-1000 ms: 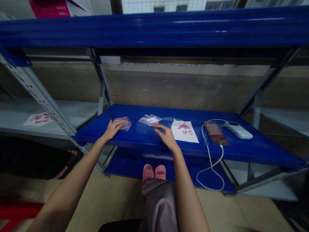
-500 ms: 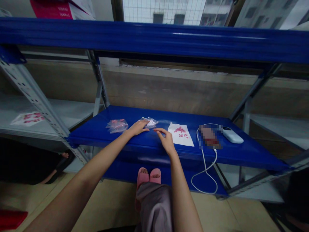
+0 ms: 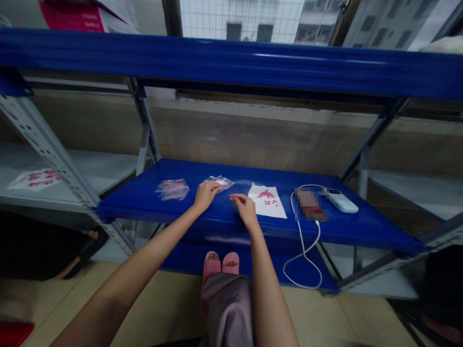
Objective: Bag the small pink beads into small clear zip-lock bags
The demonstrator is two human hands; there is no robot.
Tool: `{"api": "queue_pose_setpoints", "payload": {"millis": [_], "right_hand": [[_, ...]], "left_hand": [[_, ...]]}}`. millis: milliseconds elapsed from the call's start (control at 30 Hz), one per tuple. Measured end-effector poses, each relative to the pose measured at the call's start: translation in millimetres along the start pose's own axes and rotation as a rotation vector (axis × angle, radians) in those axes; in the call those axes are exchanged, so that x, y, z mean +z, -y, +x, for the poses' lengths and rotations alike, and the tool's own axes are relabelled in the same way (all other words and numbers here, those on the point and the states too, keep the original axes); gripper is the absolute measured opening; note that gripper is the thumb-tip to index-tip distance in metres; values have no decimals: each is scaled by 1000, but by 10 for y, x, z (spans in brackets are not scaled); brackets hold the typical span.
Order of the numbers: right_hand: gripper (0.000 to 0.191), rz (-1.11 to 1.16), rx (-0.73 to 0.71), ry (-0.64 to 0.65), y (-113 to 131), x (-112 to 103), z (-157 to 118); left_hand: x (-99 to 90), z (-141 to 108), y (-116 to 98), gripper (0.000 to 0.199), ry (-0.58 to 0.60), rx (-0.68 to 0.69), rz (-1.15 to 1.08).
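My left hand (image 3: 207, 194) is at the small clear plastic bags (image 3: 226, 181) in the middle of the blue shelf, thumb and fingers closed at the near edge of one. My right hand (image 3: 246, 209) is just right of it, with thumb and forefinger pinched on a small red piece (image 3: 232, 196). To the right, a white sheet of paper (image 3: 277, 212) bears many small pink-red pieces (image 3: 266, 194). Further left lies a pile of clear plastic bags (image 3: 173, 190), with some red pieces showing in them.
A blurred-out phone-like object (image 3: 310, 203), a white cable (image 3: 304, 250) hanging over the front edge, and a pale power bank (image 3: 342, 201) occupy the right side. Above runs a blue shelf beam (image 3: 231, 67). Another person's foot (image 3: 93, 236) shows at left.
My left hand has gone from lying stretched over the bags to a pinch at their near edge. My right hand stays pinched, almost in place. The view has shifted slightly.
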State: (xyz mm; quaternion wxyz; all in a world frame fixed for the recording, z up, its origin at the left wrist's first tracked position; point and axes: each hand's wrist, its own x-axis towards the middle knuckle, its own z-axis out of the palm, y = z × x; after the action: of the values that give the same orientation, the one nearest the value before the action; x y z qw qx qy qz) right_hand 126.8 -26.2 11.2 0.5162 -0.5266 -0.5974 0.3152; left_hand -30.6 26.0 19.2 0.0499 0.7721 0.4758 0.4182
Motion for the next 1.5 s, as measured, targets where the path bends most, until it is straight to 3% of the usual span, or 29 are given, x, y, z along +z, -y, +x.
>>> {"api": "queue_pose_setpoints", "payload": {"millis": [133, 233, 367, 500, 633, 800, 1067, 1300, 1500], "right_hand": [[37, 22, 113, -46, 19, 64, 12], [39, -4, 169, -122, 47, 56, 3], [31, -87, 168, -129, 33, -6, -2], [29, -92, 125, -73, -18, -66, 13], [29, -121, 42, -70, -75, -115, 27], [26, -109, -12, 0, -154, -193, 31], [34, -104, 75, 35, -233, -239, 29], [46, -60, 149, 54, -222, -166, 35], [43, -41, 267, -54, -93, -59, 42]], "left_hand": [[180, -123, -133, 6, -92, -136, -361], [282, -171, -200, 3, -80, -90, -505], [312, -151, -186, 12, -75, 36, -491], [327, -132, -135, 19, -56, 17, -465], [349, -140, -122, 26, 35, -13, -613], [325, -136, -132, 33, 294, -233, -882], [312, -142, -135, 25, 356, -218, -849], [343, -165, -166, 10, 197, -160, -680], [305, -238, -269, 11, 130, -145, -468]]}}
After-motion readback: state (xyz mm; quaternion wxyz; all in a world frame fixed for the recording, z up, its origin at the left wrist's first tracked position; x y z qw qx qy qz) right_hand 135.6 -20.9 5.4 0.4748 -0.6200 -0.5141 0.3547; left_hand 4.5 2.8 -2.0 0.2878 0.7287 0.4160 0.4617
